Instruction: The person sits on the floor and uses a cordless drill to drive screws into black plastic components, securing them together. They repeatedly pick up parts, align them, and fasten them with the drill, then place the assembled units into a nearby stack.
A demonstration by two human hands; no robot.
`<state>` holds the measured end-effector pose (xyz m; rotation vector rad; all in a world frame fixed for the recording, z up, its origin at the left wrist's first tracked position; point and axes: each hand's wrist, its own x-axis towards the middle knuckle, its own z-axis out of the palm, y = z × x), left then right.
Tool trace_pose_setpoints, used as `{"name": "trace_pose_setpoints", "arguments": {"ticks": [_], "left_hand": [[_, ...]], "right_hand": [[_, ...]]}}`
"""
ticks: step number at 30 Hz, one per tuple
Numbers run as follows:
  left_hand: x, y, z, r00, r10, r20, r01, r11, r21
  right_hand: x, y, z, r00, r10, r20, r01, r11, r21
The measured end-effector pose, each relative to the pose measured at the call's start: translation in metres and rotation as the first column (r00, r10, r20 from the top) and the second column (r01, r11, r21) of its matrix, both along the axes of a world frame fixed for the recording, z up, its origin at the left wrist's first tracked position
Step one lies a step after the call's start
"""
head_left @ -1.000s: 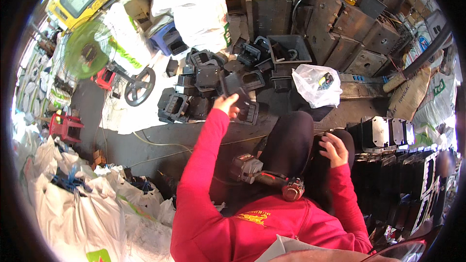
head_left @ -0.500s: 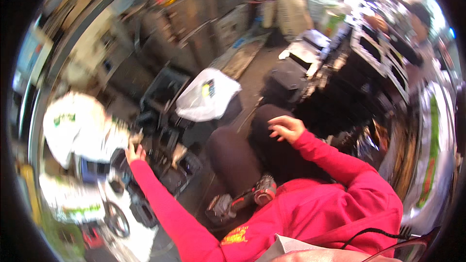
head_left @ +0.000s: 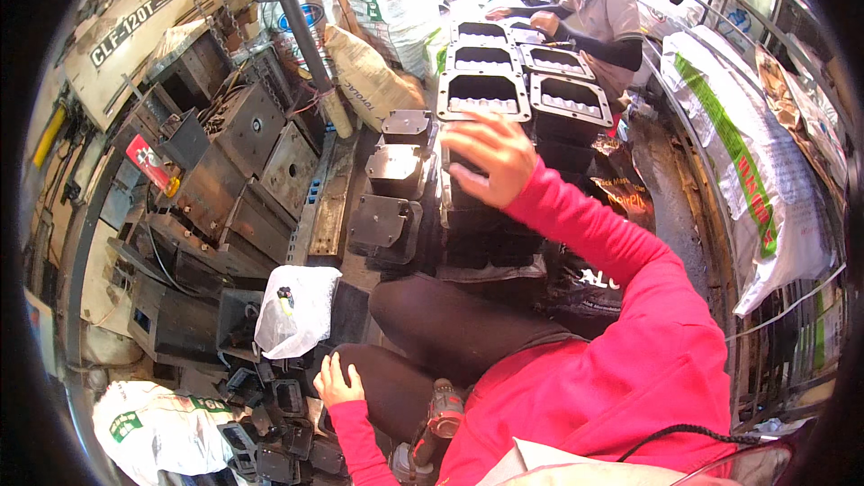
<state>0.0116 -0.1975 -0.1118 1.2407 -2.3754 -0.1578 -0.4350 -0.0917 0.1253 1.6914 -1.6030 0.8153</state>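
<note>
My right hand [head_left: 492, 158] reaches out over the near end of a double row of black boxes. Its fingers are stretched and apart, and nothing shows in them. Just beyond it is a black box with a pale flanged rim [head_left: 483, 110], its mouth facing up; a similar flanged box [head_left: 571, 99] stands to its right. My left hand [head_left: 339, 382] is beside my knee, fingers loosely spread, holding nothing. Left of it lies a heap of small black box-shaped parts [head_left: 286, 398]. On my lap rests a red and grey cordless drill [head_left: 443, 409], touched by neither hand.
A column of dark lidded boxes [head_left: 385, 225] stands left of the flanged ones. A white plastic bag [head_left: 292, 310] lies near my knees. Large dark metal boxes [head_left: 211, 162] line the left. A co-worker [head_left: 612, 13] sits at the far right, near a long white sack [head_left: 747, 153].
The view has swung toward the rows of boxes. My right hand has gone from above my knee to the flanged boxes. My left hand has come from the black parts toward my knee.
</note>
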Motion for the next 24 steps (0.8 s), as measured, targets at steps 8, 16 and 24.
{"name": "trace_pose_setpoints", "arguments": {"ticks": [8, 16, 24], "left_hand": [[-0.005, 0.004, -0.009, 0.997, 0.041, 0.060, -0.039, 0.998, -0.042], [0.002, 0.010, -0.006, 0.997, 0.065, 0.044, -0.063, 0.997, -0.046], [0.007, -0.025, 0.004, 0.929, 0.104, -0.356, -0.061, 0.989, 0.131]], "right_hand": [[-0.080, -0.023, -0.020, 0.893, -0.380, -0.242, 0.432, 0.876, 0.216], [-0.088, -0.024, 0.006, 0.944, -0.249, -0.218, 0.219, 0.964, -0.154], [-0.034, 0.029, 0.048, 0.851, 0.213, 0.481, -0.107, 0.965, -0.238]]}}
